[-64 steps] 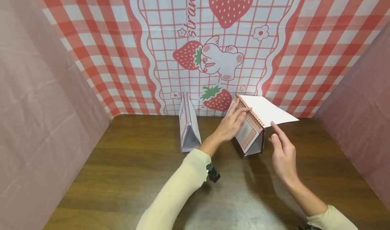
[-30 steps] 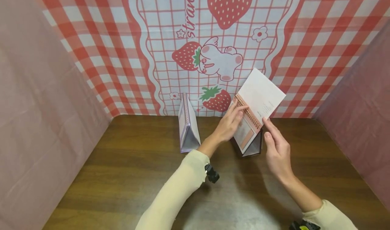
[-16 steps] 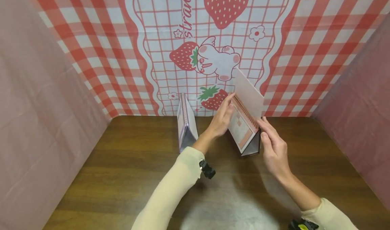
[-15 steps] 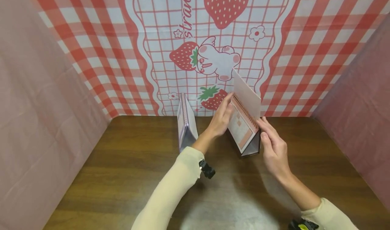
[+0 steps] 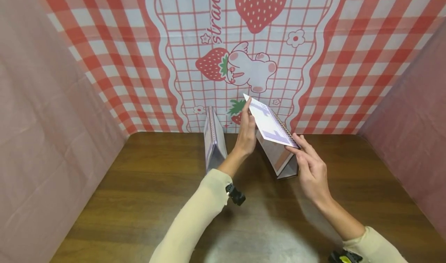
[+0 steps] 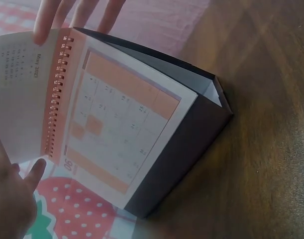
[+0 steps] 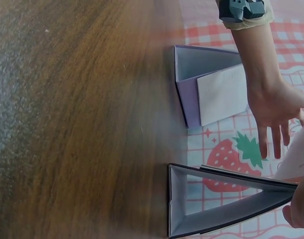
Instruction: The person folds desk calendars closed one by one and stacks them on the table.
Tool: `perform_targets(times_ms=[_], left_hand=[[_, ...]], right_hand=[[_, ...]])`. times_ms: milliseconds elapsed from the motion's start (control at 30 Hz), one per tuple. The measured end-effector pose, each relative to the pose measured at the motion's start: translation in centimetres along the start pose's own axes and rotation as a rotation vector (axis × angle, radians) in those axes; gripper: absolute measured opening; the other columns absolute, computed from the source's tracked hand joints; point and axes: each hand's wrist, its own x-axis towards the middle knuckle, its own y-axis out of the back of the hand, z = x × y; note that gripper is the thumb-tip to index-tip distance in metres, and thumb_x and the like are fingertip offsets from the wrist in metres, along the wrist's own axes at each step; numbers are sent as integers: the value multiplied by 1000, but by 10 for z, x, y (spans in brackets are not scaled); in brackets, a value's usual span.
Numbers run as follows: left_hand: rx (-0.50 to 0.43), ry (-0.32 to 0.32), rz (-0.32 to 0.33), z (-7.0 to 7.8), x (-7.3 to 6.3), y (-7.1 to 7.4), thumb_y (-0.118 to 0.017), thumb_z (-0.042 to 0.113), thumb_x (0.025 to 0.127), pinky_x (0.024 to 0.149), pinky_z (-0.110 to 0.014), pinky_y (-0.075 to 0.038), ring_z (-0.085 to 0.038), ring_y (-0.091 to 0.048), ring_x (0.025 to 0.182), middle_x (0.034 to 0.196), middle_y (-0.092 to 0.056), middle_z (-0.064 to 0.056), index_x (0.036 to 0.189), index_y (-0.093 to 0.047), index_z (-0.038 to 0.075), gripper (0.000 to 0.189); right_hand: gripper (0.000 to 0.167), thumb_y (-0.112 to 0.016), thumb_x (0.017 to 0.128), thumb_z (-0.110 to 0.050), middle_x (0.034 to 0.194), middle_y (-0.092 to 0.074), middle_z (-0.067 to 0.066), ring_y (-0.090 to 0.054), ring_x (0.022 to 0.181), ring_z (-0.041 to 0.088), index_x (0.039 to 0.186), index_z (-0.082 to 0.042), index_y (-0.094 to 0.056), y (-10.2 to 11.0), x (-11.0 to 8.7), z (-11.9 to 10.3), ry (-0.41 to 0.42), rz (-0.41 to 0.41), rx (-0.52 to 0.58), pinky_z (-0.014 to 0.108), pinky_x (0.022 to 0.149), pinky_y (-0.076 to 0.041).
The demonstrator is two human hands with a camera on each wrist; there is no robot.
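Observation:
A desk calendar [image 5: 277, 156] with a dark tent stand and spiral binding stands at the right rear of the table. One of its pages [image 5: 266, 119], purple-printed on top, slants leftward from the spiral. My left hand [image 5: 246, 137], fingers straight, is at that page's far left edge. With fingers extended, my right hand [image 5: 313, 174] touches the page and spiral at the near corner. The left wrist view shows an orange-and-white month grid [image 6: 117, 119] below the raised page. From the right wrist view, the hollow stand [image 7: 231, 194] shows side-on.
A second, purple tent calendar [image 5: 213, 143] stands to the left, close to my left forearm. Behind both hangs a strawberry-print checked cloth [image 5: 223, 30]. Pink cloth walls [image 5: 52, 119] border the wooden table [image 5: 150, 201] on either side.
The page has turned over the spiral from the right, through upright, to slant down leftward. My left hand has moved left off the spiral to the page's outer edge; my right hand shifted slightly left.

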Motion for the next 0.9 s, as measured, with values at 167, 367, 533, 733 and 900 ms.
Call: perform_targets(times_ms=[167, 367, 533, 733, 900], left_hand=[[24, 16, 67, -1, -4, 1, -4, 101, 95, 145, -61, -22, -44, -23, 176, 184, -24, -31, 176, -19, -2, 132], [52, 7, 124, -6, -11, 1, -3, 95, 101, 145, -62, -24, -47, -28, 173, 182, -30, -30, 173, -28, -3, 124], [72, 5, 174, -65, -12, -5, -9, 77, 112, 144, -53, -29, -33, -33, 173, 182, -36, -20, 174, -35, 9, 95], [89, 93, 197, -103, -21, -5, -7, 66, 117, 139, -49, -38, -28, -44, 167, 179, -43, -13, 169, -48, 15, 84], [90, 156, 206, -37, -39, 5, -6, 69, 116, 140, -60, -35, -47, -44, 165, 175, -44, -27, 161, -54, -1, 96]], right_hand=[[36, -51, 109, 10, 155, -71, -8, -49, 160, -3, 125, 5, -83, 0, -1, 1, -1, 3, -3, 12, 132, -38], [37, -51, 108, 10, 149, -73, -15, -53, 157, -5, 127, 4, -83, 1, -2, 2, 7, 14, -8, 11, 130, -39], [36, -52, 109, 10, 148, -73, -14, -53, 157, -5, 126, 4, -83, 1, -1, 2, 8, 16, -14, 11, 129, -40], [36, -52, 110, 8, 148, -73, -12, -53, 156, -7, 123, 3, -85, 0, -2, 2, -2, 21, -43, 9, 128, -40], [36, -52, 110, 7, 148, -75, 1, -51, 155, -10, 122, 3, -85, -2, -3, 0, -6, 8, -71, 7, 127, -40]])
